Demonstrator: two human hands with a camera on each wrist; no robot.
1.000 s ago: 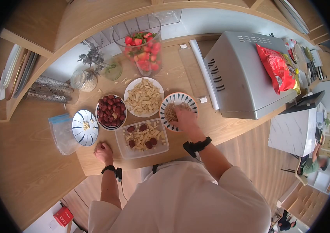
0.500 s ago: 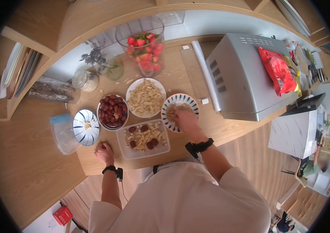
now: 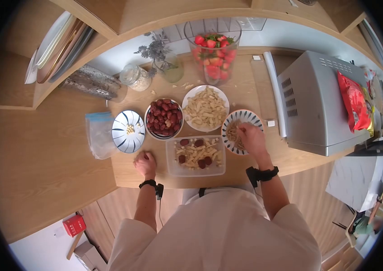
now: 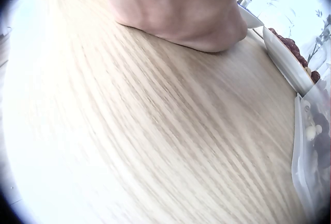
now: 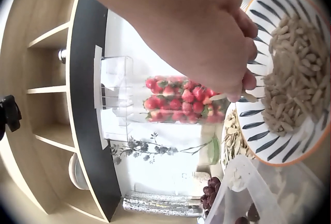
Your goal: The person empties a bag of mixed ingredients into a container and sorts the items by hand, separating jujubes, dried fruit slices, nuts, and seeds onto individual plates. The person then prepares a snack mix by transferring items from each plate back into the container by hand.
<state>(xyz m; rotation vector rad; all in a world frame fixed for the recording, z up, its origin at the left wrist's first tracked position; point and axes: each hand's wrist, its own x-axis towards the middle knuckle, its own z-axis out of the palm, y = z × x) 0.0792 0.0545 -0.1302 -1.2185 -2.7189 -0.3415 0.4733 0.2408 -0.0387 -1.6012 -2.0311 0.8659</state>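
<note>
My right hand [image 3: 252,137] is over a white bowl with dark dashes and an orange rim [image 5: 254,123], which holds pale elongated seeds [image 5: 297,74]. A few seeds [image 5: 250,97] show pinched at its fingertips, above the bowl's near side. My left hand [image 3: 145,165] rests on the table with its fingers curled in, near a blue-striped white dish [image 3: 121,139] with small pale kernels. Between the hands stands a clear plastic container [image 3: 173,169] with pale strips and several dark red date pieces.
Behind the container are a bowl of red dates [image 3: 164,118] and a white plate of pale strips [image 3: 206,108]. Farther back stand a clear bucket of strawberries [image 3: 214,56], a glass jar [image 3: 135,77] and a vase [image 3: 171,70]. A zip bag [image 3: 99,135] lies left; a grey appliance [image 3: 320,106] stands right.
My right hand has drawn up out of the seeds toward the bowl's near right side, fingertips pinched. My left hand stays on the table. The head view has turned, shifting the scene rightward.
</note>
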